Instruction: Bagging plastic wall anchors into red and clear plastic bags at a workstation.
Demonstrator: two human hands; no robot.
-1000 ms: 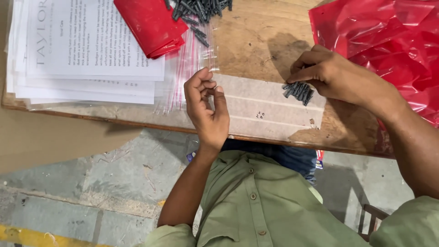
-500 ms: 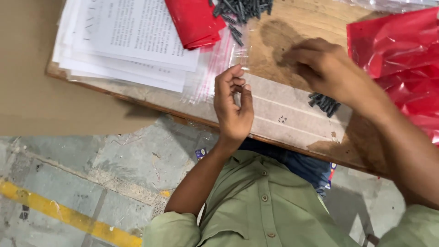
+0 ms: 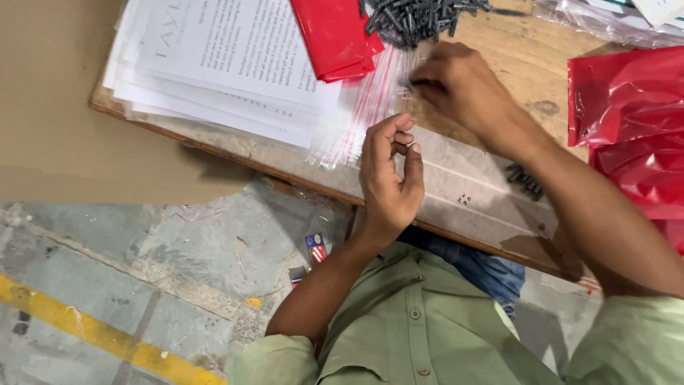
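My left hand (image 3: 388,178) hovers over the near edge of the wooden board (image 3: 484,192). Its fingers are curled against the thumb, and whatever may lie inside them is hidden. My right hand (image 3: 459,85) reaches across to the stack of clear zip bags with red stripes (image 3: 367,114). Its fingertips are pinched on the top bag, just below a pile of black screws (image 3: 420,14). A small cluster of black screws (image 3: 526,180) lies on the board under my right forearm.
A stack of printed paper sheets (image 3: 228,64) covers the board's left part, with a folded red bag (image 3: 335,32) beside it. More red plastic bags (image 3: 634,128) lie at the right. Below the board are a concrete floor with a yellow line (image 3: 92,335) and brown cardboard (image 3: 50,107).
My right hand has moved from the small screw cluster up and left to the clear bags near the big screw pile. My left hand stays curled in about the same place.
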